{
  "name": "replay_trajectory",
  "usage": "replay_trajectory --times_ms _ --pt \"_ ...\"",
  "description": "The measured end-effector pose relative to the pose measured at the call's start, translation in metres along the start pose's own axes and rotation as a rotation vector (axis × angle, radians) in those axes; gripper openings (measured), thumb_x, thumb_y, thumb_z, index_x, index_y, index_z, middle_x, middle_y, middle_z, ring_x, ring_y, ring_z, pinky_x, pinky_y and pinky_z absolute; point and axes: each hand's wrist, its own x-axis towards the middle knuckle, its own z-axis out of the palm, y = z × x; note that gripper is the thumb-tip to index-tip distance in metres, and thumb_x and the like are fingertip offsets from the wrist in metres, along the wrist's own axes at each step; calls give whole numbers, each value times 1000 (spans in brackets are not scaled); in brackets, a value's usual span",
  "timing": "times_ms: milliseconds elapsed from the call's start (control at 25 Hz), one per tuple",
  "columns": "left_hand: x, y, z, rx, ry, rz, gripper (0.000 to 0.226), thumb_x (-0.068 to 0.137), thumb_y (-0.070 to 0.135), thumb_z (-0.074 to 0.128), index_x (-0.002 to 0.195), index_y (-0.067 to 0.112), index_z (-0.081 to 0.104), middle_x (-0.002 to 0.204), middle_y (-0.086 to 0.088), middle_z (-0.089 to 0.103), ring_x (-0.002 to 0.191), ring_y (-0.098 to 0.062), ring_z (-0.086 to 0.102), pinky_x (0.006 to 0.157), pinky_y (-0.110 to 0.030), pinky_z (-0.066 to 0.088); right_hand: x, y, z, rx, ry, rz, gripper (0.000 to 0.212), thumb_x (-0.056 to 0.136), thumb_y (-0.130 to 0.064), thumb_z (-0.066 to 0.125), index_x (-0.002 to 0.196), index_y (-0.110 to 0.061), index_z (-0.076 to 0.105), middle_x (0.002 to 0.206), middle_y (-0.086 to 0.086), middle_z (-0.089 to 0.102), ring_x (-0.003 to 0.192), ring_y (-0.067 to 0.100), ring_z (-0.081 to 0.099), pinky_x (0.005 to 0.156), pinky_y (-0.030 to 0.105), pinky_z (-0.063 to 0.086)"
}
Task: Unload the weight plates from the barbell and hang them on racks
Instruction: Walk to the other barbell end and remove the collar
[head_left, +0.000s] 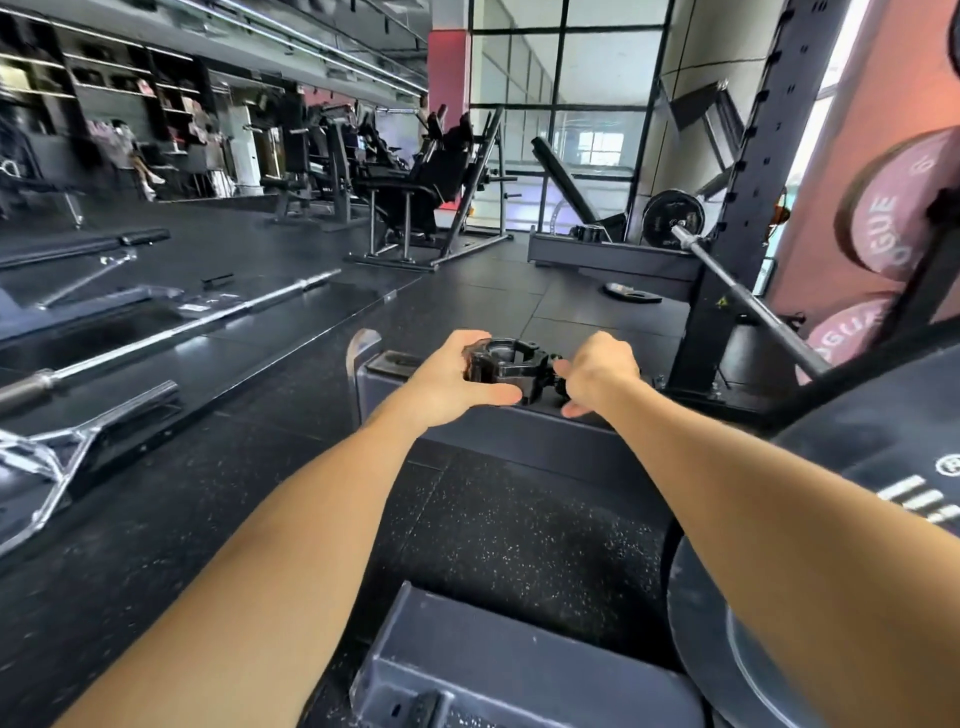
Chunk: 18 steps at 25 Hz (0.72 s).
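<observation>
Left hand: fingers and thumb curled round black barbell collar, gripping ring from left side. Collar between both hands, bore facing up toward camera, seemingly resting on dark platform edge. Right hand: fingers bent at collar's lever end, apparently pinching it; contact partly hidden. Loaded barbell with black plate well apart, far right, on rack upright.

- We have one head-worn view, looking forward and down along both forearms.
- It sits close to the hands, with the gym floor stretching beyond.
</observation>
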Motion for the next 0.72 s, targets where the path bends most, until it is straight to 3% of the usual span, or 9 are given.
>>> replay_trajectory --times_ms 160,240,320,400,520,640,720 --pt "-4 3 -2 39 -33 -56 95 58 47 91 133 34 35 135 4 57 125 -14 53 110 -38 40 -2 1 -3 81 -42 57 28 96 -16 60 75 -3 48 100 15 70 47 13 59 31 21 36" --pt "-10 9 -2 51 -36 -74 99 60 43 92 137 31 31 134 3 55 124 -16 53 109 -39 40 -10 1 -4 104 -52 48 28 97 -12 59 72 -6 49 101 14 69 55 17 61 29 17 35" --pt "-18 21 -2 106 -40 -95 104 63 35 92 138 30 20 142 -2 44 121 -17 48 106 -38 40 -21 0 -5 72 -61 13 19 99 -12 53 83 -5 59 98 13 67 68 23 64 45 21 48" --pt "-25 32 -5 137 11 -121 115 64 27 92 142 33 8 148 -11 34 113 -18 42 100 -39 39 -30 -1 -7 57 -8 -37 23 101 -19 47 103 -3 63 94 13 62 80 29 63 66 30 49" --pt "-44 40 -13 144 109 -101 120 62 23 93 144 40 7 147 -15 35 112 -25 45 96 -41 41 -50 -3 -14 57 89 -104 33 101 -35 46 113 -5 55 109 16 62 93 33 59 72 34 43" --pt "-71 40 -10 246 242 -125 113 60 28 93 141 38 14 142 -7 29 127 -31 36 102 -47 38 -71 0 -19 49 53 -164 45 99 -39 48 133 -10 47 118 15 61 101 33 61 77 33 47" --pt "-89 38 -5 279 262 -136 104 63 29 91 139 36 19 135 -3 27 129 -30 30 101 -45 37 -84 4 -19 24 29 -214 45 98 -38 48 134 -10 46 116 14 62 98 32 62 81 35 51"
